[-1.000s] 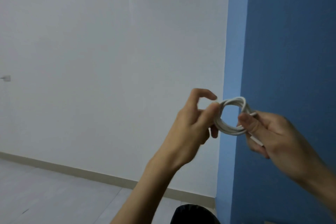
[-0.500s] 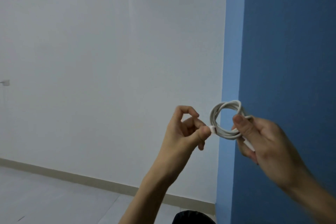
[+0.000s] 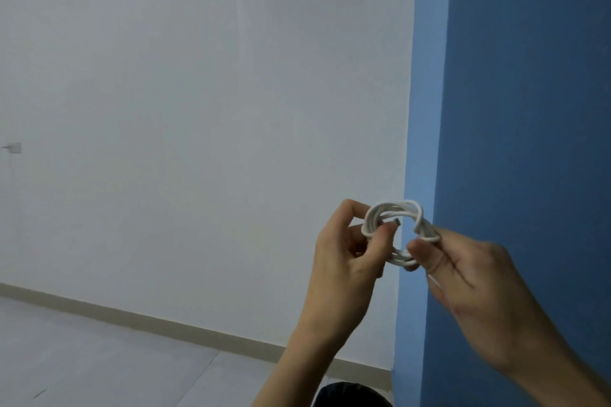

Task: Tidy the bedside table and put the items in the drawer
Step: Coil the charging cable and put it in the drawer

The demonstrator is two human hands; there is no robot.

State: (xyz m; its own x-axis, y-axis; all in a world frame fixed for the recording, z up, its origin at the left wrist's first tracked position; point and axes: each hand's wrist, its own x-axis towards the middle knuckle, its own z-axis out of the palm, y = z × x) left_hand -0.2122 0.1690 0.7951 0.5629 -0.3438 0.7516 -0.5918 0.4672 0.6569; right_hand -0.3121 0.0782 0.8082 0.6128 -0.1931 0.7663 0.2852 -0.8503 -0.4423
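Shifted further onto cable (image 3: 393,207) with left hand (image 3: 344,258) since half a second ago, thumb and fingers now pinching its left side. Gripped at right side by right hand (image 3: 469,274). Held coiled in mid-air between both hands, before blue wall (image 3: 529,109).

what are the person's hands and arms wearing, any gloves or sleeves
Nothing shows: the left hand and the right hand are bare, with no gloves, rings or wristwatch, and both forearms are uncovered down to the frame's edge, so no sleeve is in view.
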